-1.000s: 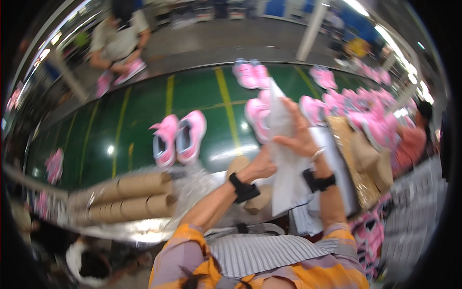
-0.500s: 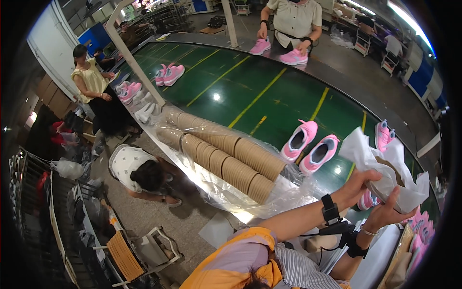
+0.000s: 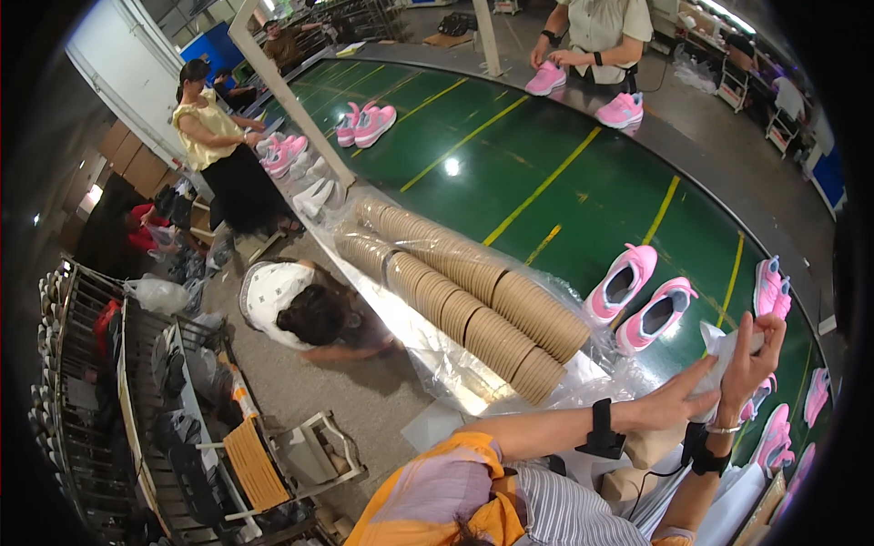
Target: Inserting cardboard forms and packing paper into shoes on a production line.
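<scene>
Crumpled white tissue paper (image 3: 721,351) is pressed between my hands at the right, largely hidden by them. My left hand (image 3: 672,398) lies against its near side with fingers fairly straight. Fingers raised, my right hand (image 3: 748,369) holds the paper from the other side. The brown piece inside the paper does not show now. Just beyond my hands, a pair of pink sneakers, a left one (image 3: 624,284) and a right one (image 3: 657,315), stands on the green conveyor belt (image 3: 510,196). More pink shoes (image 3: 774,439) are close by my right hand.
Long stacks of nested brown cardboard pieces (image 3: 473,314) in clear plastic run along the belt's near edge. A co-worker (image 3: 601,41) across the belt handles a pink shoe (image 3: 546,79). Another person (image 3: 296,305) crouches at the left. A pale post (image 3: 291,100) rises beside the belt.
The spread tissue paper with the brown piece in it is now bunched small between my hands. The view has shifted, and the crouching person's arm has moved.
</scene>
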`<state>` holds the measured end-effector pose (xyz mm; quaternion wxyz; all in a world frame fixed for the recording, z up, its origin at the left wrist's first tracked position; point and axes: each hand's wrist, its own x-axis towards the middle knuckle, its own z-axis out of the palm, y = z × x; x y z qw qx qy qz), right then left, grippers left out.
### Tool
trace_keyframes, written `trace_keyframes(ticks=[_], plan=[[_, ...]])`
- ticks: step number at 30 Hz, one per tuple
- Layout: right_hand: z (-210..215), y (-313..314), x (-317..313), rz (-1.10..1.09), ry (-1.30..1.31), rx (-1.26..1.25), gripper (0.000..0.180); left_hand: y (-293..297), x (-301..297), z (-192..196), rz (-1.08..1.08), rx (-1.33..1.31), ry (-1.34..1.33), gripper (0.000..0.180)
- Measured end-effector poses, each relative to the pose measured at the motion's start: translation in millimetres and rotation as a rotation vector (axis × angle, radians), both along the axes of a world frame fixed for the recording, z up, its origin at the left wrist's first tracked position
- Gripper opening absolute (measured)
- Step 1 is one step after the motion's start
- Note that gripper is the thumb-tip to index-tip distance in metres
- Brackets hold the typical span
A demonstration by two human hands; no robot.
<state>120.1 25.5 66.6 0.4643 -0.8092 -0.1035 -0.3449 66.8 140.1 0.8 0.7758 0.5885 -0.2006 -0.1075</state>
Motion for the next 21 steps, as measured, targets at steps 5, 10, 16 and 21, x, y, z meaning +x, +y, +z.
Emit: trace_keyframes(ticks=[5,10,16,21], plan=[[-41.5,12.5,11.3,0.161,0.259,-0.032,0.051,37.8,43.0,-7.3,0.212,-0.227,0.027,0.047],[-49.3,58.3,10.1,0.312,0.542,0.324,0.06,87.5,78.5,-0.3,0.05,-0.709,0.483,0.038],[-72.1,53.0,14.5,0.349,0.552,0.463,0.055,91.7,96.5,-19.1,-0.041,-0.679,0.686,0.03],[-84.2,32.2,8.6,0.227,0.744,0.391,0.043,120.3,147.0,-30.3,-0.131,0.207,0.431,0.026]])
